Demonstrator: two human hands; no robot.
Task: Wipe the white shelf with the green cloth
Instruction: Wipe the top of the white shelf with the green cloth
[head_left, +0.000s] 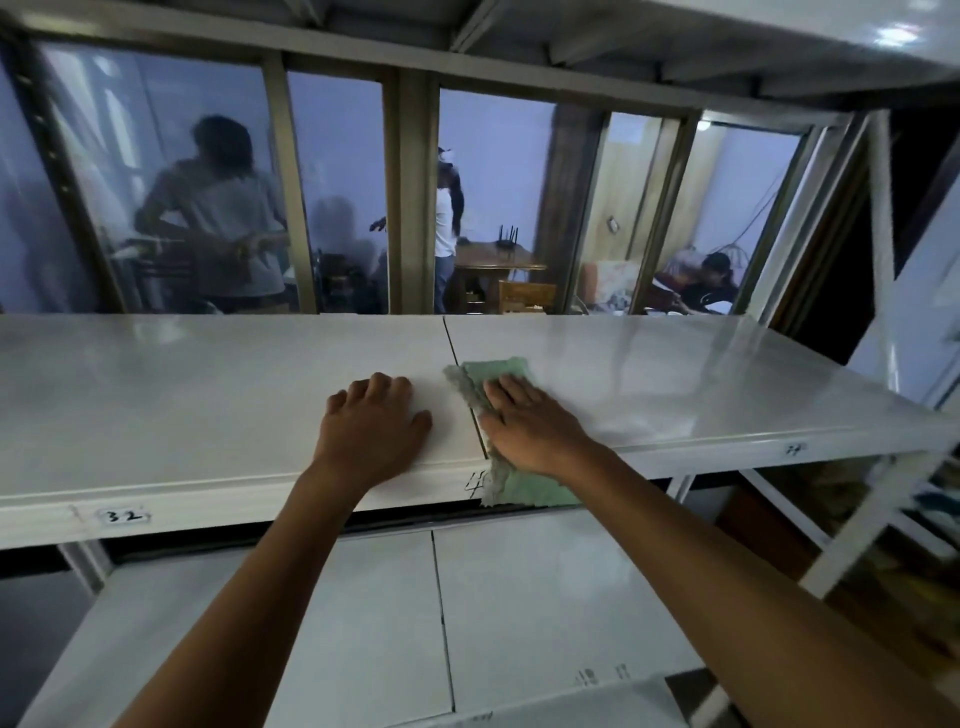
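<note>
Right hand (524, 423) presses flat on the green cloth (496, 371) atop the white shelf (208, 395), left hand (371, 423) flat beside it.

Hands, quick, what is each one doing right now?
Left hand: open, flat on the white shelf, holding nothing.
Right hand: open, pressing the green cloth onto the shelf.

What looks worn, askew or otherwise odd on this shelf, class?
The green cloth under the right hand has a frayed, greyish left edge, and its near end hangs over the white shelf front edge. A dark seam splits the shelf surface. The left hand rests flat beside it.
</note>
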